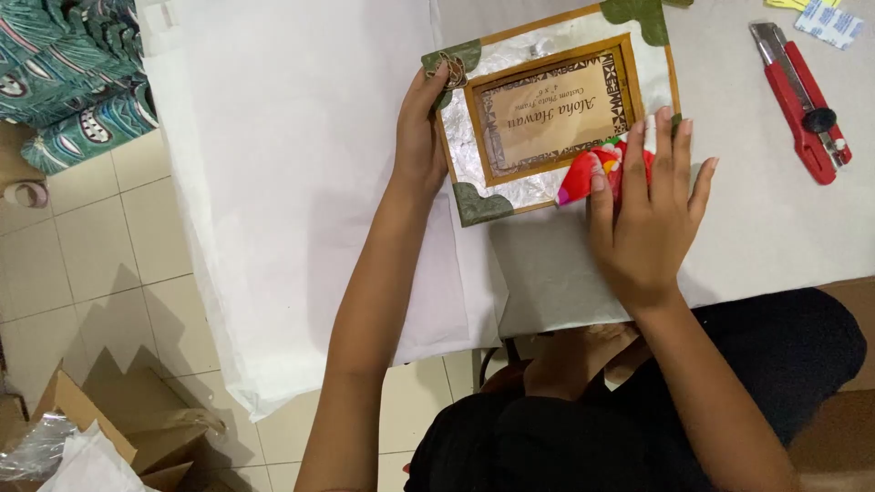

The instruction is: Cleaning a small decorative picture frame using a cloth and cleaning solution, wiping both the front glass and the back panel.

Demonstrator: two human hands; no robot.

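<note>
**Frame steadied, red piece pressed at its corner**

While the picture frame (551, 114) lay flat on the white paper (292, 182), both hands worked its near edge. The left hand (419, 137) gripped the frame's left side, thumb hooked over the corner with the small metal ornament. The right hand (643, 205) was spread open, grasping nothing, with its fingers (670, 150) flat on a red patterned piece (597, 169) at the frame's lower right corner. Green leaf-shaped patches marked the frame's other corners.

To the right of the frame, well apart, lay a red box cutter (802, 100); beyond it, small packets (825, 18). Left of the frame, past the paper's edge, sat folded teal fabric (73, 82), and below that, on the tiled floor, an open cardboard box (109, 428).

Judging from this — the pressing would go best with the left hand holding firm so the frame could not slide on the paper, and the right fingers bearing down evenly, smoothing outward from the corner.
</note>
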